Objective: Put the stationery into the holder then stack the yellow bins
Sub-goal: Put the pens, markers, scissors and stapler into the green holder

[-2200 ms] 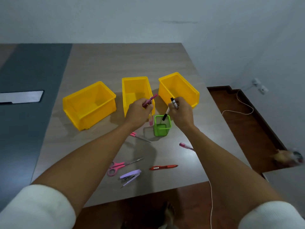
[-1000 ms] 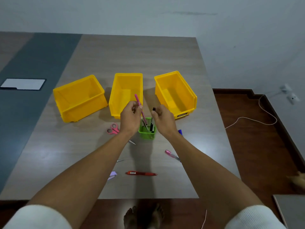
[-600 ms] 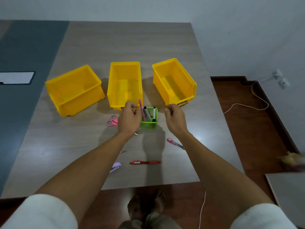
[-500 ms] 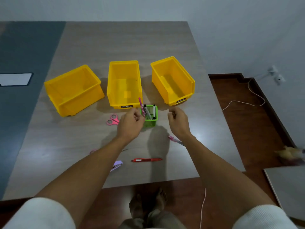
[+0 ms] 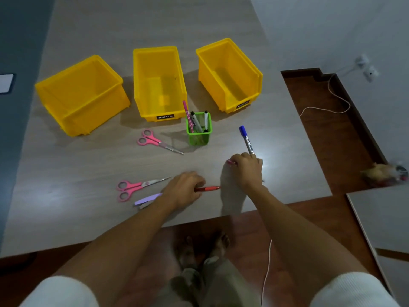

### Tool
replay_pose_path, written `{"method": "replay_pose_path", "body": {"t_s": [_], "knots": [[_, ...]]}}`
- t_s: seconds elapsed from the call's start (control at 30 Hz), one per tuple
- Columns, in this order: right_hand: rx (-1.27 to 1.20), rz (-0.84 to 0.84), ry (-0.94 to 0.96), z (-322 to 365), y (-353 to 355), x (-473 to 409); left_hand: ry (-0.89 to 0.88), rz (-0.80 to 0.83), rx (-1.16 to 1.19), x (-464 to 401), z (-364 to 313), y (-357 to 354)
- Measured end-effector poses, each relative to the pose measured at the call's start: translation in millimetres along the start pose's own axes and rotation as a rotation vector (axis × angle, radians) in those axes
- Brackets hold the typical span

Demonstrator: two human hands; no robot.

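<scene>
The person wears a white ribbed top with sleeves pushed up above the elbows, the left sleeve [image 5: 59, 292] and right sleeve [image 5: 354, 291] bunched there. Both forearms are bare. Grey-green trousers [image 5: 212, 284] cover the legs, and the feet [image 5: 205, 247] are bare.

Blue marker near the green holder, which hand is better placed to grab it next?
Right. The right hand already touches the blue marker's lower end; the left hand is on the red pen.

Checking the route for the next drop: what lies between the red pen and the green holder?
Nothing visible. Bare table lies between the red pen under the left hand and the green holder; nearby scissors sit left of that line.
</scene>
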State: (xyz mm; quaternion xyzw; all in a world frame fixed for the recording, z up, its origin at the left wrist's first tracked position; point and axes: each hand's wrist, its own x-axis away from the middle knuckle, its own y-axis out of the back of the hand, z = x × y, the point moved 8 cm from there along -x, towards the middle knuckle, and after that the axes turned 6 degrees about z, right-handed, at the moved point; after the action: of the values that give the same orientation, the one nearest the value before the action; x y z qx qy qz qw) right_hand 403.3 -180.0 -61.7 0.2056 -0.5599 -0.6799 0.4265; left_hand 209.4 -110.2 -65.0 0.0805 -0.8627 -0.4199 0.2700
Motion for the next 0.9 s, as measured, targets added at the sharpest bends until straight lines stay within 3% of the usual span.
{"method": "replay_pose_path", "body": {"t_s": [0.17, 0.27, 0.47, 0.63, 0.9], "knots": [[-0.168, 0.03, 0.016, 8.5, 1.5, -4.9, -0.032, -0.066, -0.024, 5.4, 0.5, -2.4], [-0.308, 0.041, -0.023, 9.2, 6.3, -14.2, 0.022, -0.184, -0.014, 11.5, 9.2, 5.5], [-0.161, 0.085, -0.213, -11.3, 18.9, -31.0, 0.283, -0.277, 0.021, 26.0, 32.6, 31.8], [-0.035, 0.102, -0.299, -27.8, 22.9, -40.6, 0.513, -0.214, -0.054, 45.0, 78.9, 44.9], [-0.076, 0.12, -0.36, -27.6, 16.5, -35.8, 0.51, -0.073, -0.133, 46.9, 97.1, 39.4]]}}
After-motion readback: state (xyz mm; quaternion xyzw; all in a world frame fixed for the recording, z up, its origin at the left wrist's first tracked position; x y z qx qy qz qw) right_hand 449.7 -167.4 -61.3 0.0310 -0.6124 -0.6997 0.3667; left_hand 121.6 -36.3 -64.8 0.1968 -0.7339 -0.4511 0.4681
